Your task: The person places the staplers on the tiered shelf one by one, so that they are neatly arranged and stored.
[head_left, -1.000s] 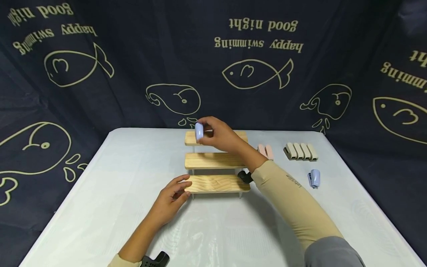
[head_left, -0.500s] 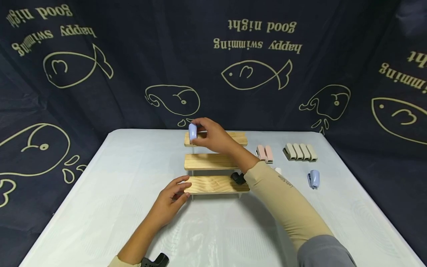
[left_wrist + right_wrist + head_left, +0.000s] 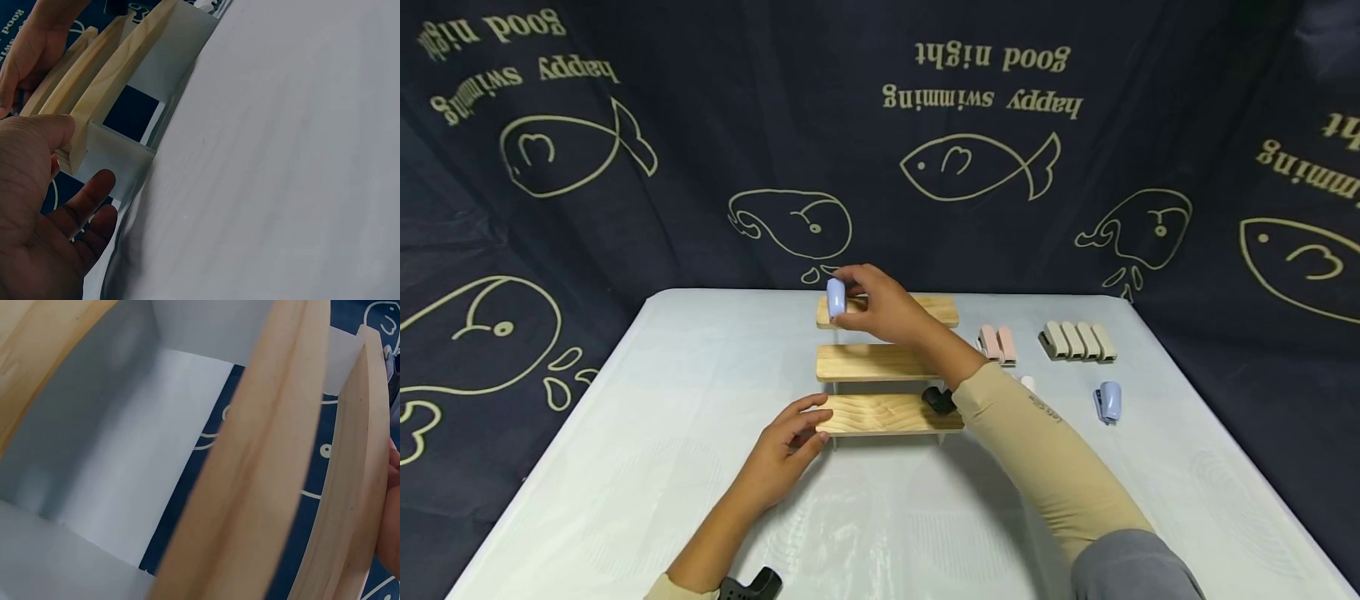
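My right hand point(image 3: 887, 307) holds a small pale blue stapler point(image 3: 836, 298) between thumb and fingers. The stapler stands upright at the left end of the top board of a three-tier wooden display shelf point(image 3: 880, 362). In the right wrist view only part of the hand point(image 3: 389, 531) shows at the right edge, behind the boards. My left hand point(image 3: 784, 450) grips the left end of the bottom board point(image 3: 100, 103), thumb against its front edge. Two other fingers point(image 3: 94, 194) stretch out beside the translucent side support in the left wrist view.
Right of the shelf stand two pink staplers point(image 3: 997, 345) and a row of several cream staplers point(image 3: 1077, 342). Another blue stapler point(image 3: 1108, 402) stands nearer the front. A white item point(image 3: 1027, 383) is mostly hidden by the right sleeve. A dark printed cloth point(image 3: 760, 100) hangs behind the table.
My right hand has moved slightly left with the blue stapler, to the left end of the top board, and hardly moves in the last half second. The left hand stays in place.
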`<state>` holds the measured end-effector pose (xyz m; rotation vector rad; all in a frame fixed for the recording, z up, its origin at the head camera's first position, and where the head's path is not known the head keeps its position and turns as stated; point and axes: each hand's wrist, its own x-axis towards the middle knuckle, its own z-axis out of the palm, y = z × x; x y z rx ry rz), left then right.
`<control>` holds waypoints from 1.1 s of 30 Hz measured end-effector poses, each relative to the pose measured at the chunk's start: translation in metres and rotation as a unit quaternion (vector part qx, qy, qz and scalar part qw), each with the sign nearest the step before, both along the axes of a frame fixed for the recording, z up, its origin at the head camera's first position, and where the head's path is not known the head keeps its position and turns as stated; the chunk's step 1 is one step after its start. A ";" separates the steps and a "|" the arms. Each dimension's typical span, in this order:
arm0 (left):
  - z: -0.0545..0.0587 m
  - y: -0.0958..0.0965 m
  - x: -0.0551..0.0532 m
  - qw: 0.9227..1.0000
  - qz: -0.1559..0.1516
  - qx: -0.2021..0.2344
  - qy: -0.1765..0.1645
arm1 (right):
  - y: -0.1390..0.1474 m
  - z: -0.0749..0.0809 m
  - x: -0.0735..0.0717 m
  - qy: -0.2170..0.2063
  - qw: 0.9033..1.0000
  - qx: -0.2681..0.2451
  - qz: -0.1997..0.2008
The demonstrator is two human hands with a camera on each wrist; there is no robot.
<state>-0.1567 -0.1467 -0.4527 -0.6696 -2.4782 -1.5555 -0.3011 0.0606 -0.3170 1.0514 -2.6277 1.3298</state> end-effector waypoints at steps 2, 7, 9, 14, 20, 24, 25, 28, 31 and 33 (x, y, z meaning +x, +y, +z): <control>-0.001 0.000 0.000 1.000 -0.001 0.000 0.000 | 0.002 0.001 0.001 -0.003 1.000 0.002 -0.001; 0.000 0.000 -0.001 1.000 -0.002 0.002 -0.002 | 0.011 0.001 0.004 -0.020 1.000 -0.006 -0.007; 0.000 0.000 -0.001 1.000 -0.001 0.001 -0.003 | 0.016 0.001 0.007 -0.025 1.000 -0.010 -0.011; 0.001 0.000 0.000 1.000 0.002 -0.001 -0.009 | 0.030 -0.002 0.014 -0.009 1.000 -0.023 -0.020; -0.001 -0.001 0.000 1.000 0.002 -0.002 -0.007 | 0.052 -0.005 0.029 0.010 0.997 -0.063 -0.035; -0.002 -0.001 0.000 1.000 0.002 -0.003 -0.002 | 0.070 -0.005 0.040 0.004 0.995 -0.087 -0.047; -0.002 -0.001 0.000 1.000 0.001 -0.003 -0.001 | 0.075 -0.005 0.043 0.002 0.994 -0.093 -0.050; -0.002 -0.001 0.000 1.000 0.001 -0.004 0.002 | 0.091 -0.006 0.050 0.000 0.993 -0.099 -0.066; -0.002 -0.001 0.000 1.000 0.002 -0.004 0.002 | 0.106 -0.008 0.056 0.007 0.992 -0.096 -0.086; -0.001 -0.001 0.000 1.000 0.002 -0.003 0.002 | 0.118 -0.012 0.059 0.018 0.991 -0.088 -0.096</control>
